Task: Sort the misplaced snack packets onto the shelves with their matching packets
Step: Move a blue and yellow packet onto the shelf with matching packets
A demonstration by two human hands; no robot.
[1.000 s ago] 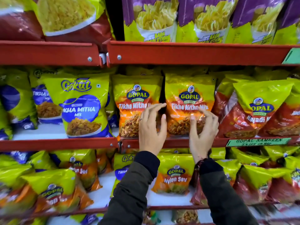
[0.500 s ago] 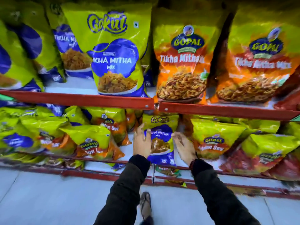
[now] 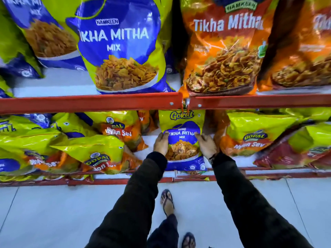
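Both hands clasp the small Gokul Tikha Mitha packet (image 3: pixel 181 138) on the lower shelf (image 3: pixel 125 181): left hand (image 3: pixel 161 144) and right hand (image 3: pixel 206 145) each form a grip pressed flat against one glossy, crinkled edge. Nylon Sev packets (image 3: pixel 245 138) flank it. Since the earlier frame, the hands have closed onto the packet and the view sits nearer.

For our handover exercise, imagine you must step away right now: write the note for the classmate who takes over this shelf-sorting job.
Left hand and right hand: each grips one side of the small Gokul Tikha Mitha Mix packet.
Location: that packet stands on the lower shelf among Gopal Nylon Sev packets, so it is misplaced.
Matching large Gokul Tikha Mitha Mix packets sit on the shelf above, left of the orange Gopal Tikha Mitha packets.
Done: packet grasped.
Left: lift it out and set it with the Gokul ones.
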